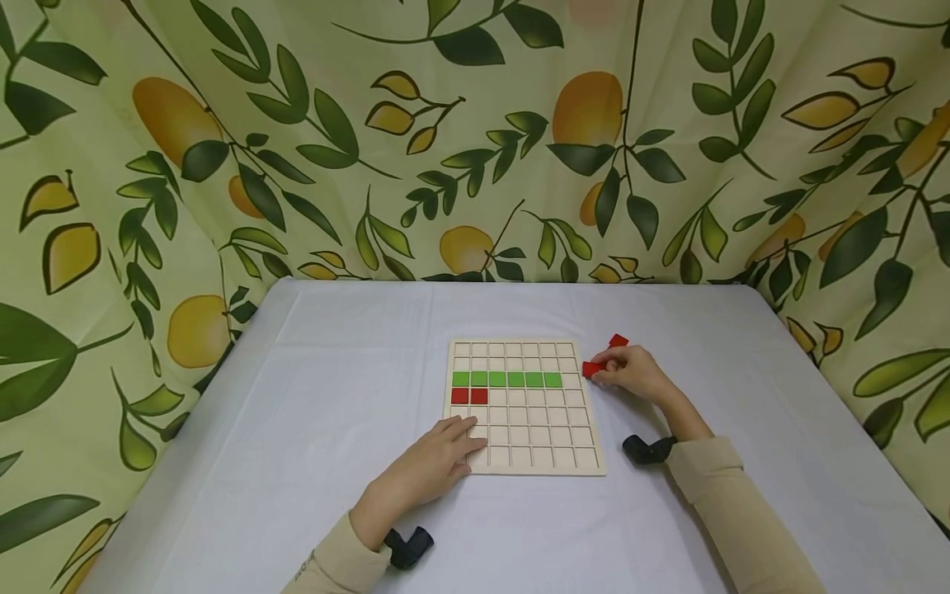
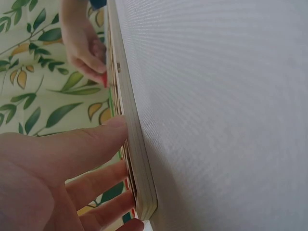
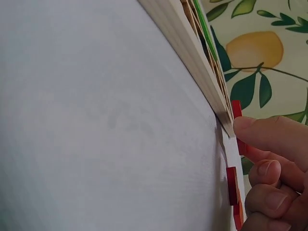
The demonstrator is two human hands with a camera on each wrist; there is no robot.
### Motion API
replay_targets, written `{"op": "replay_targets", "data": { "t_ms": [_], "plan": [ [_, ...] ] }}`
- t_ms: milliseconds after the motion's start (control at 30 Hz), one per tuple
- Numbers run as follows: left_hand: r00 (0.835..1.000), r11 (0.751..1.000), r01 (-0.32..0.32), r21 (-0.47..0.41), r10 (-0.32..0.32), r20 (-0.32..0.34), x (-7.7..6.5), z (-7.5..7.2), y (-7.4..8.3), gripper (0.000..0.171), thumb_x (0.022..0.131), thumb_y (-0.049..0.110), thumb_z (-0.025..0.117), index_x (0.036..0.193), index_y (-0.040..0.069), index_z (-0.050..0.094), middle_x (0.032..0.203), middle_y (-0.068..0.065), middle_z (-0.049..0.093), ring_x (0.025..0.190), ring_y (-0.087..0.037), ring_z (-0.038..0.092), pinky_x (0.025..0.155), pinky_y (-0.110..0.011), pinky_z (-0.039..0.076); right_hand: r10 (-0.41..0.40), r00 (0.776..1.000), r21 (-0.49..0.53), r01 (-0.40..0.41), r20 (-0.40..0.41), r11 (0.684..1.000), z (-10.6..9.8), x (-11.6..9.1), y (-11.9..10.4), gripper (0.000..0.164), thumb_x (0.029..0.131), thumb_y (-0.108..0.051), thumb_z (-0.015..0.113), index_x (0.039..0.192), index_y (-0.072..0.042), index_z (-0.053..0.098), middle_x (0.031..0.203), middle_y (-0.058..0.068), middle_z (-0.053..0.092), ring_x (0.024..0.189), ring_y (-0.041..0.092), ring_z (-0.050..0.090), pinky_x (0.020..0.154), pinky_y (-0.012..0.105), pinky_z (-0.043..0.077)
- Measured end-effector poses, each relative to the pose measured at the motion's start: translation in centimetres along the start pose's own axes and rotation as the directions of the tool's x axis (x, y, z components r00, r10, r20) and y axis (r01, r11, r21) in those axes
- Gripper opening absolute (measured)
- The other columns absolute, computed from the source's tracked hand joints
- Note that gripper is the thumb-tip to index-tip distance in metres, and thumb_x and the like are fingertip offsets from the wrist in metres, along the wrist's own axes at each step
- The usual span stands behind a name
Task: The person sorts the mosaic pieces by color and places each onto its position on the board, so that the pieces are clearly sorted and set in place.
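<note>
A pale wooden grid board (image 1: 534, 435) lies on the table. My left hand (image 1: 433, 460) rests on its lower left corner with spread fingers, the thumb along the near edge in the left wrist view. Several green square tiles (image 1: 507, 379) fill most of one row, starting at its left end. Two red square tiles (image 1: 470, 396) sit at the left of the row below. Just beyond the board's right edge, my right hand (image 1: 632, 371) pinches a red tile (image 1: 591, 369) between thumb and finger. Another red tile (image 1: 618, 339) lies behind those fingers.
More red tiles (image 3: 232, 186) lie on the cloth under my right hand in the right wrist view. A white cloth covers the table (image 1: 334, 355). Behind it hangs a leaf-and-fruit patterned curtain (image 1: 475, 148). Black devices (image 1: 647, 450) are worn at both wrists.
</note>
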State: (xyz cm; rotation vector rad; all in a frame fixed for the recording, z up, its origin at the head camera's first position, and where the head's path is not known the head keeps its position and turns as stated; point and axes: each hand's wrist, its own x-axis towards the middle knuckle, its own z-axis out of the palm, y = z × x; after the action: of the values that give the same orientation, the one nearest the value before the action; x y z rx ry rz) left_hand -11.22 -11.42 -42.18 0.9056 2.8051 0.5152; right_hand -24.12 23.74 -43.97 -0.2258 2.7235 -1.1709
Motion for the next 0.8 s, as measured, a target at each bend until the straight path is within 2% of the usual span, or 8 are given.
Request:
{"op": "replay_targets", "data": {
  "t_ms": [600, 800],
  "plan": [
    [1.000, 1.000, 0.004, -0.008, -0.004, 0.005, 0.0, -0.1, 0.0, 0.038, 0.091, 0.014, 0.064, 0.129, 0.011, 0.061, 0.146, -0.015, 0.049, 0.136, -0.036, 0.045, 0.111, -0.049, 0.044, -0.024, 1.000, 0.068, 0.023, 0.012, 0.997, 0.9, -1.3, -1.2, 0.029, 0.081, -0.006, 0.073, 0.105, 0.008, 0.066, 0.067, -0.003, 0.043, 0.060, 0.005, 0.040, 0.051, 0.017, 0.032],
    [1.000, 1.000, 0.009, -0.012, -0.009, 0.004, 0.0, -0.1, 0.1, 0.038, 0.091, 0.013, 0.064, 0.129, 0.011, 0.061, 0.147, -0.015, 0.049, 0.136, -0.036, 0.045, 0.111, -0.049, 0.044, -0.046, 0.999, 0.051, 0.045, 0.009, 0.998, 1.2, -1.7, -1.6, 0.030, 0.081, -0.009, 0.074, 0.106, 0.007, 0.067, 0.066, -0.003, 0.044, 0.061, 0.006, 0.040, 0.052, 0.018, 0.032]
  ]
}}
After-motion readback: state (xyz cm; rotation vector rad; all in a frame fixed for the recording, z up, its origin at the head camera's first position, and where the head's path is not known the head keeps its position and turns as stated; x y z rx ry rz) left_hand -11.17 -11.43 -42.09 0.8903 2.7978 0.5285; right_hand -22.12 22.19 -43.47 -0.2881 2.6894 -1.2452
